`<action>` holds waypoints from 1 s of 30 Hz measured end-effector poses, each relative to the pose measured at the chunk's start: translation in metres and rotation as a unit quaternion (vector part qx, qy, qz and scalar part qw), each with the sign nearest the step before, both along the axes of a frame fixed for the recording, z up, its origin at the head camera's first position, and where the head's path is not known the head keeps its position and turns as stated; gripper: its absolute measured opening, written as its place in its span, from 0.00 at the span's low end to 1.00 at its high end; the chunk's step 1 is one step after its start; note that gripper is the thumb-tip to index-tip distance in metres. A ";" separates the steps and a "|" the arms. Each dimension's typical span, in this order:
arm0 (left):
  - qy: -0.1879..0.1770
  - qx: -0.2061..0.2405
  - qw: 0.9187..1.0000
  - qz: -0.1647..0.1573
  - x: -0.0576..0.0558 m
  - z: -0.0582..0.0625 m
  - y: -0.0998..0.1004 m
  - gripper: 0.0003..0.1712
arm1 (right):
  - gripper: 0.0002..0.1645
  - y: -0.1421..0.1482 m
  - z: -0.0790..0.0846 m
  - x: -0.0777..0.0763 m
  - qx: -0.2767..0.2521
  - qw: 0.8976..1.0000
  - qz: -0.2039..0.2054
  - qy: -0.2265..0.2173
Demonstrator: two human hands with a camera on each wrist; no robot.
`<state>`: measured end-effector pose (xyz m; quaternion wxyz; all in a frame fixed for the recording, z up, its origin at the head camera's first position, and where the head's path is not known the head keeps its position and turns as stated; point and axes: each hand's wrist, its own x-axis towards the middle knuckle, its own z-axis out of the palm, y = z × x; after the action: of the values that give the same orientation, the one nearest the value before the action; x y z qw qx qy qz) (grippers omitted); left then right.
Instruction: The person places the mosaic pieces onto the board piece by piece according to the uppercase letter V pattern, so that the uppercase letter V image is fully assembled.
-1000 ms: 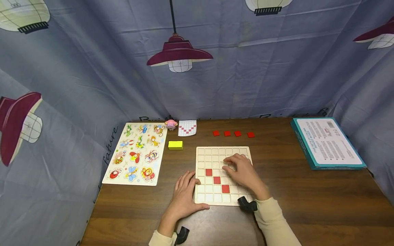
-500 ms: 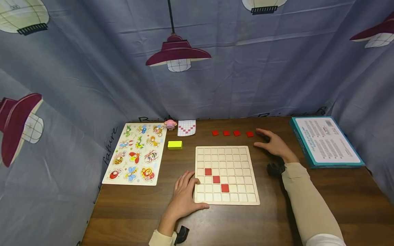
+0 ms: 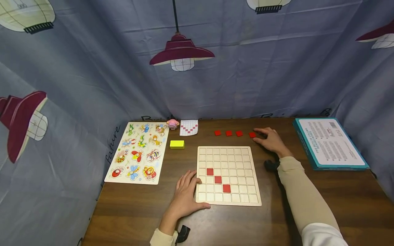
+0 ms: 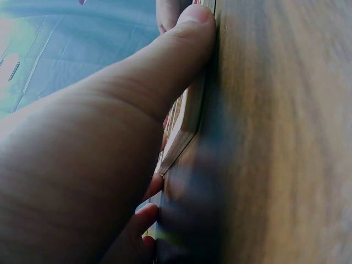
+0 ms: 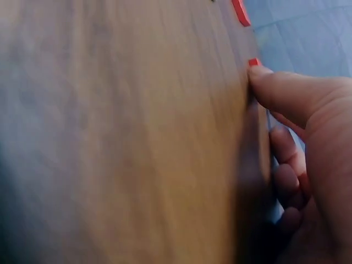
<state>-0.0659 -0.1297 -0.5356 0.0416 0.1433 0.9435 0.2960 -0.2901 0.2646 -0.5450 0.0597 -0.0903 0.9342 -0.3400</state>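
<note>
Head view: right hand (image 3: 272,141) now at rightmost red tile (image 3: 252,135).

Loose tiles (image 3: 239,133) are lying on the counter (image 3: 129,212) beyond the grid board (image 3: 235,171), picture board (image 3: 145,147) left, box (image 3: 332,141) right.

"What's lost to you over there?"
"In my right wrist feed, the thumb (image 5: 283,92) of the right hand (image 5: 330,159) hides most of a red tile (image 5: 253,62); I can't tell whether it's pinched."
"And the left?"
"The left hand (image 4: 99,143) covers most of the board (image 4: 186,120), and the table (image 4: 297,143) blurs. From the head, I can't read the teal box (image 3: 331,144), and the bottom edge crops both sleeves (image 3: 304,194)."
</note>
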 end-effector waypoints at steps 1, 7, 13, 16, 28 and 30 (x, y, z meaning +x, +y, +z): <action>0.000 0.000 1.000 0.000 0.000 0.000 0.000 0.45 | 0.32 -0.002 -0.001 0.000 0.005 1.000 -0.007 0.005; 0.000 0.002 1.000 -0.002 0.002 -0.002 -0.001 0.45 | 0.25 -0.006 -0.010 0.003 0.033 0.998 -0.030 0.048; 0.006 0.001 1.000 -0.001 0.000 -0.003 -0.001 0.45 | 0.24 -0.007 -0.015 0.010 0.043 0.993 -0.031 0.102; 0.008 -0.001 1.000 -0.002 0.000 -0.003 -0.002 0.46 | 0.23 -0.009 -0.017 0.012 0.054 0.990 -0.031 0.128; 0.001 0.002 1.000 -0.001 -0.001 -0.002 -0.001 0.46 | 0.20 -0.012 -0.021 0.017 0.056 0.985 -0.034 0.160; -0.001 0.002 1.000 0.000 0.000 -0.001 -0.002 0.45 | 0.19 -0.014 -0.021 0.020 0.049 0.986 -0.031 0.158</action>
<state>-0.0663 -0.1315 -0.5369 0.0423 0.1434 0.9428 0.2980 -0.2697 0.2506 -0.5661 -0.0954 -0.1107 0.9496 -0.2772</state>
